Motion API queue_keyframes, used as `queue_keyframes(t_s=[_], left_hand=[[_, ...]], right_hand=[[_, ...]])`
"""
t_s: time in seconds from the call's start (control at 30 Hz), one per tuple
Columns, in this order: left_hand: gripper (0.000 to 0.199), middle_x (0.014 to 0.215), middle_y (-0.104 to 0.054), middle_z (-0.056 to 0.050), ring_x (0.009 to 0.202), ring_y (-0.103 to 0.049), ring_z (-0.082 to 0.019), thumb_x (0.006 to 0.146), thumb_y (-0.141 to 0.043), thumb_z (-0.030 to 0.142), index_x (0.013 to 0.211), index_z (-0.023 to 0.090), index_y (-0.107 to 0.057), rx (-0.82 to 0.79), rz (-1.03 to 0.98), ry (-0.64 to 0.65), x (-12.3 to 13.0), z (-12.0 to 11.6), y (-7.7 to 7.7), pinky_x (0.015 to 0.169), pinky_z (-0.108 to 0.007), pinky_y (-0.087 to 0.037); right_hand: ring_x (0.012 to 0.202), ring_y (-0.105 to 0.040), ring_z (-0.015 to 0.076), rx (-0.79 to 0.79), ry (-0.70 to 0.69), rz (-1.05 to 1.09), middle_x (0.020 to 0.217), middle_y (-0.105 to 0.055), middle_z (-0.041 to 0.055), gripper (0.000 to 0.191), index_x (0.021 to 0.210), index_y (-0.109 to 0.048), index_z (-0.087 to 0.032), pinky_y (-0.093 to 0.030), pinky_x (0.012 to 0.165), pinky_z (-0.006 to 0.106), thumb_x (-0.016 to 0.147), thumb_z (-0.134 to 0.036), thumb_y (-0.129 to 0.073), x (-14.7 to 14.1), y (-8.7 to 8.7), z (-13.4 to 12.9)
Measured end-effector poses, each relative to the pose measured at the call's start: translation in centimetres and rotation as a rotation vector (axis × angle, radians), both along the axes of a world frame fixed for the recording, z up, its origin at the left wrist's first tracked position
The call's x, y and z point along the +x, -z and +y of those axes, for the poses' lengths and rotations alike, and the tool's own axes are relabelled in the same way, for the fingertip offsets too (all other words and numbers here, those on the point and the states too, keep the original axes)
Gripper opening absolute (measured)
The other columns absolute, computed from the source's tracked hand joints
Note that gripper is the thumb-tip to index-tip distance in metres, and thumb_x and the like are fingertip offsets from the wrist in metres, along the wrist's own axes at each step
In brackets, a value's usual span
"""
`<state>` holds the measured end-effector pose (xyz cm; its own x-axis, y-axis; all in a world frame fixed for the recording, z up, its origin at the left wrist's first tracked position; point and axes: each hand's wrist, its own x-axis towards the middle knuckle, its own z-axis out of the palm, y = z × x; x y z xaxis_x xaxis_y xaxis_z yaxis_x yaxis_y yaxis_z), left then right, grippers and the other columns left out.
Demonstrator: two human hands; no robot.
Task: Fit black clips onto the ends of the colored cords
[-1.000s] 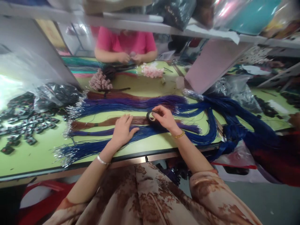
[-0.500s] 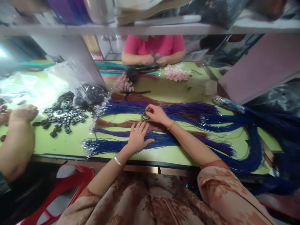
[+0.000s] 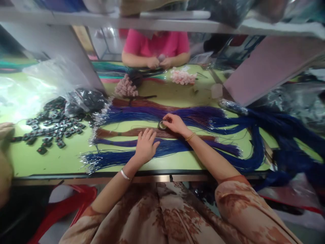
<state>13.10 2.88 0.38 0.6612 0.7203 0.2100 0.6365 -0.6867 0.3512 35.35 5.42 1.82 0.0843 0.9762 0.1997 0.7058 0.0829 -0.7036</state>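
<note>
My left hand (image 3: pixel 145 145) lies palm down with spread fingers on the wire bundles, over the lower blue bundle (image 3: pixel 122 156) and the thin purple one. In my right hand (image 3: pixel 176 123) is a small dark ring-shaped roll (image 3: pixel 162 124), pinched by the fingertips above the brown bundle (image 3: pixel 132 132). Whether the roll touches the wires, I cannot tell. Behind it, purple and blue wires (image 3: pixel 142 113) run across the green table (image 3: pixel 63 164). Silvery ends show at both sides of the bundles.
Black small parts (image 3: pixel 54 125) and a clear plastic bag (image 3: pixel 56 76) are at the left, near another person's arm (image 3: pixel 5 162). Across the table sits a person in pink (image 3: pixel 157 47) behind pale pink pieces (image 3: pixel 183 77). A shelf (image 3: pixel 162 23) spans above; blue wires (image 3: pixel 259 145) loop right.
My right hand and the roll have shifted slightly right relative to the wires. The left neighbour's arm has moved further left. The whole view has shifted.
</note>
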Motion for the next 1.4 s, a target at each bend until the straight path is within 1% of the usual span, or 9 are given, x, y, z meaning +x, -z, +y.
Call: queue_keyframes(t_s=[0.1, 0.2, 0.4, 0.47, 0.67, 0.87, 1.07, 1.27, 1.4], left_hand=[[0.040, 0.138, -0.052, -0.016, 0.135, -0.037, -0.033, 0.090, -0.046, 0.032, 0.125, 0.014, -0.057, -0.045, -0.089, 0.004, -0.1, 0.0, -0.4, 0.111, -0.055, -0.026], [0.038, 0.129, -0.058, -0.016, 0.124, -0.049, -0.029, 0.088, -0.048, 0.030, 0.122, 0.014, -0.059, -0.201, -0.336, -0.022, 0.0, 0.3, -1.2, 0.107, -0.049, -0.035], [0.052, 0.104, -0.067, -0.010, 0.087, -0.062, -0.017, 0.073, -0.071, 0.040, 0.117, 0.015, -0.060, -1.032, -0.920, 0.004, 0.9, 0.5, -3.1, 0.080, -0.031, -0.051], [0.048, 0.091, -0.067, -0.006, 0.077, -0.061, -0.013, 0.065, -0.077, 0.038, 0.105, 0.014, -0.064, -1.159, -0.987, -0.004, 1.1, 0.2, -3.3, 0.070, -0.026, -0.049], [0.032, 0.059, -0.053, 0.004, 0.051, -0.045, -0.006, 0.061, -0.079, 0.034, 0.073, 0.015, -0.057, -1.141, -0.977, -0.128, 1.3, -0.5, -2.7, 0.050, -0.019, -0.035], [0.032, 0.056, -0.049, 0.005, 0.051, -0.043, -0.006, 0.067, -0.074, 0.039, 0.070, 0.015, -0.053, -1.129, -1.017, -0.089, 2.5, -1.2, -4.1, 0.052, -0.019, -0.034], [0.031, 0.055, -0.048, 0.004, 0.050, -0.042, -0.007, 0.068, -0.074, 0.038, 0.069, 0.016, -0.052, -1.147, -0.975, -0.011, 5.1, -2.8, -5.7, 0.052, -0.020, -0.034], [0.019, 0.058, -0.051, 0.003, 0.052, -0.045, -0.008, 0.073, -0.065, 0.029, 0.068, 0.016, -0.053, -1.074, -0.831, 0.119, 9.1, -4.6, -6.2, 0.052, -0.021, -0.035], [0.011, 0.056, -0.052, 0.004, 0.053, -0.047, -0.009, 0.074, -0.059, 0.021, 0.068, 0.017, -0.052, -0.986, -0.680, 0.180, 11.6, -5.9, -6.1, 0.053, -0.022, -0.034]], right_hand=[[0.064, -0.055, 0.0141, 0.021, 0.083, 0.079, 0.077, -0.067, 0.0033, 0.018, 0.086, -0.066, -0.015, -0.043, 0.066, 0.028, 0.075, -0.028, -0.062, 0.2, 0.2, -1.0], [0.069, -0.058, 0.0144, 0.057, 0.042, 0.233, 0.081, -0.068, 0.0037, 0.021, 0.088, -0.065, -0.016, -0.046, 0.069, 0.029, 0.075, -0.031, -0.063, -0.2, -1.1, -2.5], [0.057, -0.056, 0.0104, -0.126, -0.156, 0.592, 0.067, -0.062, -0.0023, 0.026, 0.087, -0.057, -0.018, -0.045, 0.056, 0.024, 0.073, -0.037, -0.068, -2.3, -3.1, -6.1], [0.052, -0.053, 0.0086, -0.177, -0.186, 0.666, 0.060, -0.058, -0.0052, 0.028, 0.084, -0.052, -0.018, -0.042, 0.052, 0.021, 0.072, -0.037, -0.069, -2.9, -2.7, -6.7], [0.052, -0.051, 0.0094, -0.212, -0.202, 0.571, 0.060, -0.055, -0.0058, 0.025, 0.086, -0.050, -0.019, -0.042, 0.051, 0.022, 0.075, -0.034, -0.066, -3.7, -2.2, -8.0], [0.098, -0.058, 0.0209, 0.230, -0.034, 0.173, 0.107, -0.062, 0.0086, 0.020, 0.103, -0.056, -0.022, -0.046, 0.088, 0.038, 0.087, -0.034, -0.055, -4.8, -4.4, -11.6], [0.100, -0.055, 0.0265, 0.383, 0.198, -0.034, 0.102, -0.064, 0.0102, 0.029, 0.109, -0.058, -0.023, -0.041, 0.091, 0.045, 0.083, -0.033, -0.062, -5.2, -3.4, -14.6], [0.084, -0.060, 0.0231, 0.277, 0.319, 0.022, 0.092, -0.066, 0.0091, 0.042, 0.129, -0.050, -0.021, -0.046, 0.079, 0.039, 0.089, -0.033, -0.051, -3.2, -3.0, -17.3], [0.052, -0.053, 0.0147, 0.004, 0.358, 0.154, 0.056, -0.058, -0.0023, 0.033, 0.118, -0.056, -0.020, -0.041, 0.054, 0.027, 0.089, -0.034, -0.051, -1.2, -4.5, -19.3]])
